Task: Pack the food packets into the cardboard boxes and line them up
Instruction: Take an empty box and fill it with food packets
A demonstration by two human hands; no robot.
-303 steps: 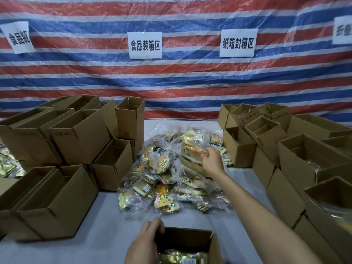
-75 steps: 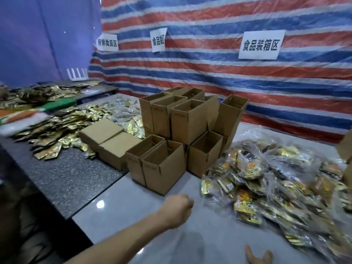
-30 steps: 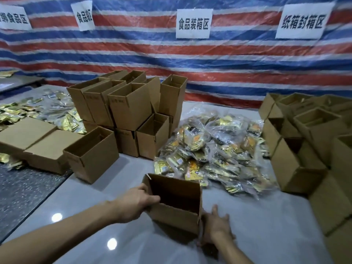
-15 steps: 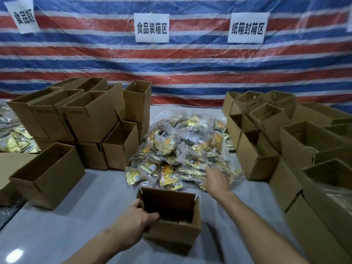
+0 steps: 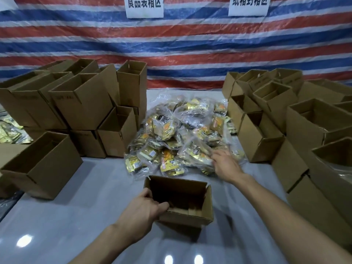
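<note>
An empty open cardboard box (image 5: 208, 203) stands on the grey table (image 5: 76, 216) right in front of me. My left hand (image 5: 142, 209) grips its left wall, thumb outside and fingers curled over the rim into the box. Behind it lies a heap of food packets (image 5: 177, 138), gold and orange in clear wrap. My right hand (image 5: 225, 165) reaches onto the heap's near right edge, fingers stretched out and touching the packets; motion blur hides any grasp.
Open empty boxes are stacked at the left (image 5: 82, 103), with a single one (image 5: 42, 164) nearer me. More open boxes (image 5: 262, 136) crowd the right side up to the table edge. A striped tarp (image 5: 190, 54) with paper signs closes the back. Loose gold packets (image 5: 9, 130) lie far left.
My right hand has gone further forward and right onto the packet heap. My left hand keeps its hold on the box. The view has tilted down slightly.
</note>
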